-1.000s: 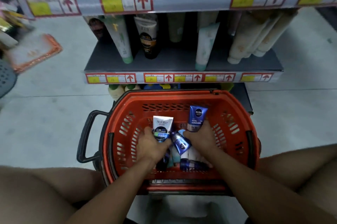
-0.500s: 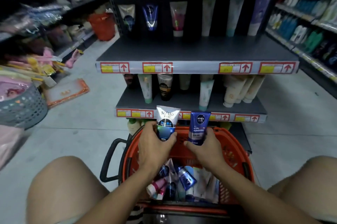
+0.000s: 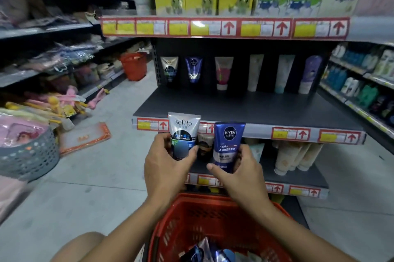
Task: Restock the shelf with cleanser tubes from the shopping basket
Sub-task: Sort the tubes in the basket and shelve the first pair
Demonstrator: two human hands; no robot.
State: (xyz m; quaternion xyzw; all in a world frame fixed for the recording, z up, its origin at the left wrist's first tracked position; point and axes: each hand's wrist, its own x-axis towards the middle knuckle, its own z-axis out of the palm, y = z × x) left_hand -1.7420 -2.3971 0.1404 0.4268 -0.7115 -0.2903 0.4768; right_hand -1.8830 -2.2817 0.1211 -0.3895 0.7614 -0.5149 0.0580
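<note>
Beyond and above both hands lies the dark shelf (image 3: 245, 108), toward which two upright tubes are held: the Softto tube (image 3: 183, 133) grasped by the left hand (image 3: 166, 168), the Nivea tube (image 3: 228, 144) by the right hand (image 3: 241, 174), over the red basket (image 3: 213, 219).

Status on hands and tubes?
Left hand grips Softto tube. Right hand grips Nivea tube. Both short of shelf; nothing blocking.
</note>
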